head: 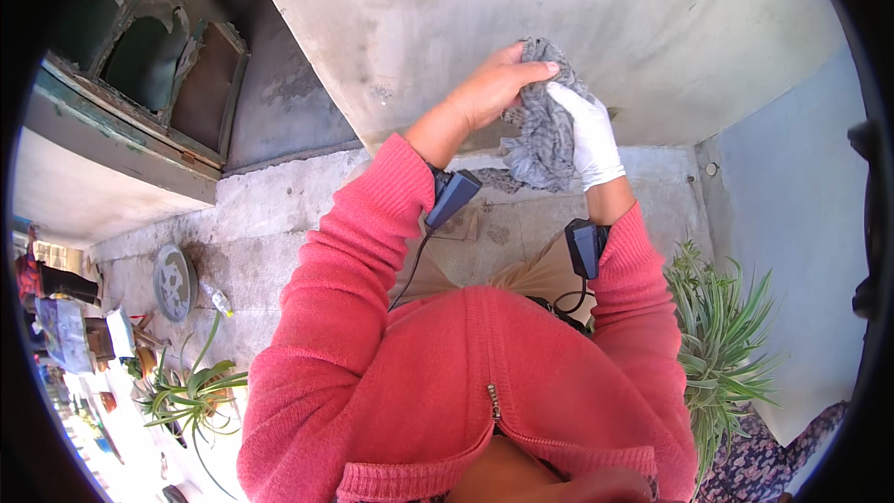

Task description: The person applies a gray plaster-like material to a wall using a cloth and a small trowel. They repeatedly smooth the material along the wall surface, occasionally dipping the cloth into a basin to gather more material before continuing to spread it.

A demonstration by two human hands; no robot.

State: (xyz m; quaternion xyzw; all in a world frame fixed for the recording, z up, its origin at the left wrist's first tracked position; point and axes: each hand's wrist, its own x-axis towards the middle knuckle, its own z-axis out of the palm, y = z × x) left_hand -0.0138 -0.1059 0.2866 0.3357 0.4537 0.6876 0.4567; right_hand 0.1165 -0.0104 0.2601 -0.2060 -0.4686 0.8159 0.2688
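A crumpled grey patterned cloth is bunched between my two hands, in front of a pale plastered wall. Bare, my left hand grips its upper left side with the thumb laid across the fabric. On the other side, my right hand wears a white glove and holds the cloth with its thumb near the top. Loose folds hang below both hands. The fingers behind the cloth are hidden.
A leafy spider plant grows close on the right, beside a grey-blue wall. To the left are a round basin, a plastic bottle and another potted plant. A weathered window frame stands at upper left.
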